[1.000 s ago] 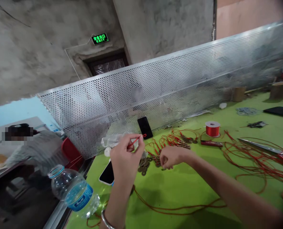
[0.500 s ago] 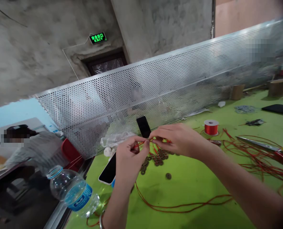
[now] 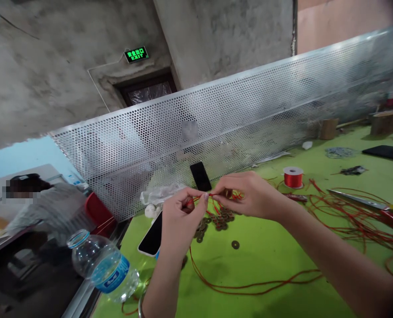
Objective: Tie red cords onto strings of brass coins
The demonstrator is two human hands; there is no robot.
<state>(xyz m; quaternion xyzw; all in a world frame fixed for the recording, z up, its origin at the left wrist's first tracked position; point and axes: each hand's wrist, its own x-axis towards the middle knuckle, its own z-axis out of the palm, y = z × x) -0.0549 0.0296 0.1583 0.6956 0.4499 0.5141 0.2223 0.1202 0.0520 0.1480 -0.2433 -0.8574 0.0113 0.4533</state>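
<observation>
The left hand (image 3: pixel 185 216) and the right hand (image 3: pixel 246 194) meet above the green tabletop (image 3: pixel 269 251). Each has its thumb and index finger pinched on a thin red cord (image 3: pixel 210 194), and the two pinches are close together, with a very short stretch of cord between them. The other fingers of both hands are curled in; whether they hold more cord cannot be told.

Just below the hands lies a pile of coins (image 3: pixel 221 219), dark and round, with red cords running into it. A single coin (image 3: pixel 235 244) lies apart on the near side of the pile, and a long loop of cord (image 3: pixel 236 293) curves across the tabletop nearer the person.

Beyond the hands a black phone (image 3: pixel 200 176) lies near the perforated screen (image 3: pixel 190 128). A white-edged phone (image 3: pixel 152 236) is partly hidden by the left hand and forearm, with a clear plastic bag (image 3: pixel 161 194) past it. A clear bottle (image 3: pixel 103 267) with a blue label leans at the left edge.

To the right are a spool (image 3: pixel 292 178) of red thread, a tangle of red cord (image 3: pixel 338 216) and open scissors (image 3: pixel 365 201) lying over part of the tangle. Past the left edge, a person in a striped top (image 3: pixel 57 210) bends forward beside a red chair (image 3: pixel 99 214).
</observation>
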